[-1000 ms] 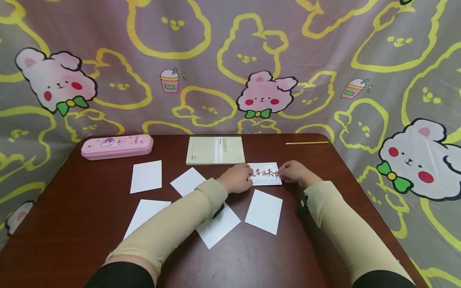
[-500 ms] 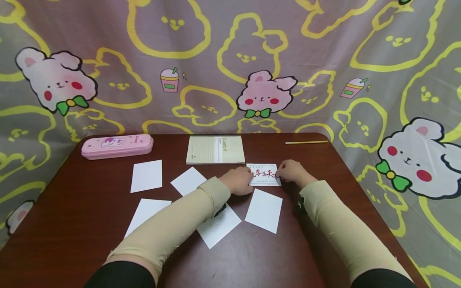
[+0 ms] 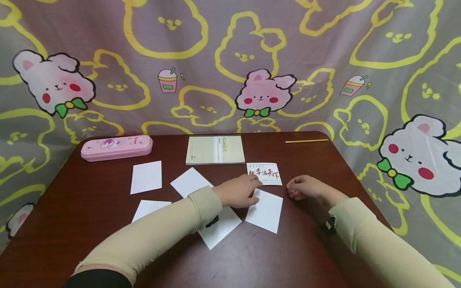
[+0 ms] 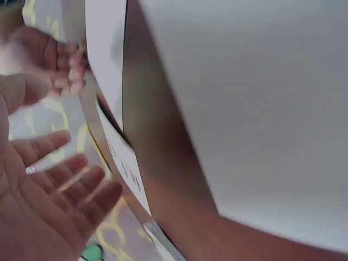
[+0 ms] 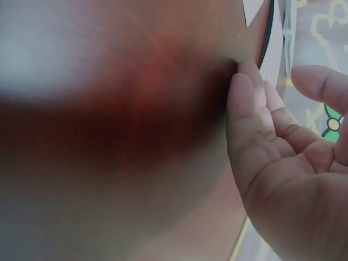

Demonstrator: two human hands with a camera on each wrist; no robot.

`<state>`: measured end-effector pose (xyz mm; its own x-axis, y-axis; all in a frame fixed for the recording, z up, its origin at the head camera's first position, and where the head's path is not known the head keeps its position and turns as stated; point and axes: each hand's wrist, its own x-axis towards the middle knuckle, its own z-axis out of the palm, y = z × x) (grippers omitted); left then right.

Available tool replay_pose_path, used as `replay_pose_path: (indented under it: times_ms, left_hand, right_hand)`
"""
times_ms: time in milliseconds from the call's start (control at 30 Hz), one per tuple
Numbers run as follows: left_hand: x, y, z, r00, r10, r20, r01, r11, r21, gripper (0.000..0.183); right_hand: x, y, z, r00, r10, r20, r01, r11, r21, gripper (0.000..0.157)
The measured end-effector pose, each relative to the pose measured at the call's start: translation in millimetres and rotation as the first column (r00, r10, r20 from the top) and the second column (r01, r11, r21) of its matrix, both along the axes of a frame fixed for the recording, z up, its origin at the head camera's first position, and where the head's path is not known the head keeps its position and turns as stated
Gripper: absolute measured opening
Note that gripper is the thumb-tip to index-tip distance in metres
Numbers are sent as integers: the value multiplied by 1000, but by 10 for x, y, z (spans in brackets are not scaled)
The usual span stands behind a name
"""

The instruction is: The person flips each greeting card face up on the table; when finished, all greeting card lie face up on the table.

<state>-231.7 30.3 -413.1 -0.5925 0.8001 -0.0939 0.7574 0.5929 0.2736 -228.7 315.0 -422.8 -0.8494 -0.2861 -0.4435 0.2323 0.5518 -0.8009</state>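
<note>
Head view shows a printed card (image 3: 269,173) with red lettering lying flat on the dark wooden tabletop (image 3: 248,264), just beyond the upper edge of the rightmost sheet (image 3: 265,213), a plain white one. A person's left hand (image 3: 235,193) reaches over that sheet's upper left corner, its fingertips overlapping the lower left corner of the card; whether they touch it, one cannot tell. Left wrist view shows this hand's fingers spread and slightly bent, with nothing between them. The right hand (image 3: 310,188) is beside the card's right edge, a little apart from it. Its fingers are gently bent and lie close together, the thumb apart from them in the right wrist view, and they hold nothing.

Left of the rightmost sheet, a larger-looking tilted sheet (image 3: 224,229) lies partly behind the left sleeve (image 3: 151,238). Above it is a slanted sheet (image 3: 190,182), partly covered by the left arm. Farther left are an upper left sheet (image 3: 146,177) and, below that, a lower left sheet (image 3: 148,209) partly hidden by the sleeve. Along the back of the tabletop are a pink pencil case (image 3: 117,148) at the left, a cream notebook (image 3: 201,150) near the card, and a yellow pencil (image 3: 307,141) at the right. Behind hangs a curtain (image 3: 201,36) with yellow outlines and rabbit faces.
</note>
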Motion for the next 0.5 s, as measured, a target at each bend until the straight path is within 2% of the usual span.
replay_pose_path:
  times_ms: [67, 167, 333, 500]
  left_hand:
    - [113, -10, 21, 996, -87, -37, 85, 996, -39, 54]
    - [241, -13, 8, 982, -179, -60, 172, 979, -108, 59]
    - [344, -6, -37, 973, -222, -65, 206, 958, -198, 65]
    - [379, 24, -72, 955, -261, -144, 215, 938, -272, 53]
  right_hand:
    - [95, 34, 27, 1000, 6, 25, -5, 999, -43, 29]
    - [232, 65, 45, 998, 14, 68, -7, 993, -114, 35]
    - [431, 38, 67, 988, 14, 153, 24, 970, -243, 46]
    - [530, -16, 114, 977, -1, 213, 73, 941, -330, 53]
